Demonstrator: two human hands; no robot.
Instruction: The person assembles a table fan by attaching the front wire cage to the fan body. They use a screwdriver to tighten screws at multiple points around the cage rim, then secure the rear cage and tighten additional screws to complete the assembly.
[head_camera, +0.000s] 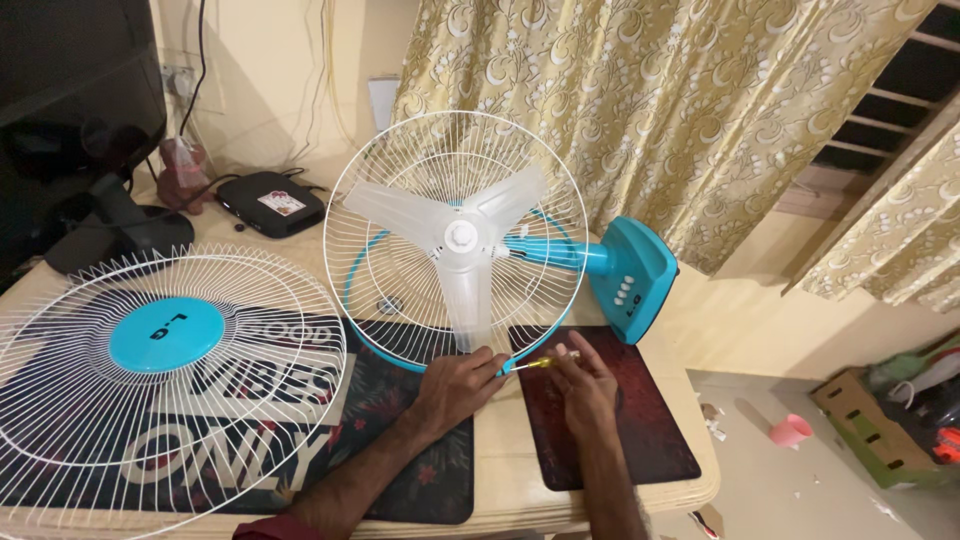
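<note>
Both hands are down at the bottom rim of the rear fan guard (400, 200), the white wire cage standing upright on the table (505, 455) with a turquoise ring running round its edge. The left hand (455, 388) rests against that lower rim, fingers curled loosely and fingertips touching the ring; whether it actually pinches the wire is hard to tell. The right hand (585, 385) is closed around a small screwdriver (540, 362) with a yellow handle, the shaft pointing left, its tip right at the turquoise rim beside the left fingertips. Inside the cage sits the translucent three-blade propeller (455, 235), one blade hanging straight down toward the hands. Behind it the turquoise motor housing (560, 252) runs back to the fan's turquoise base (632, 278), tipped on its side with its buttons facing the camera. The right hand hovers over a dark red mat (610, 420). Well to the left lies the front fan guard (165, 375), flat on a printed dark mat (410, 470), with a turquoise disc at its centre. Farther back are a black set-top box (272, 203) and a monitor stand (115, 230). Down on the floor, a pink cup (790, 431) and a cardboard box (870, 425).
</note>
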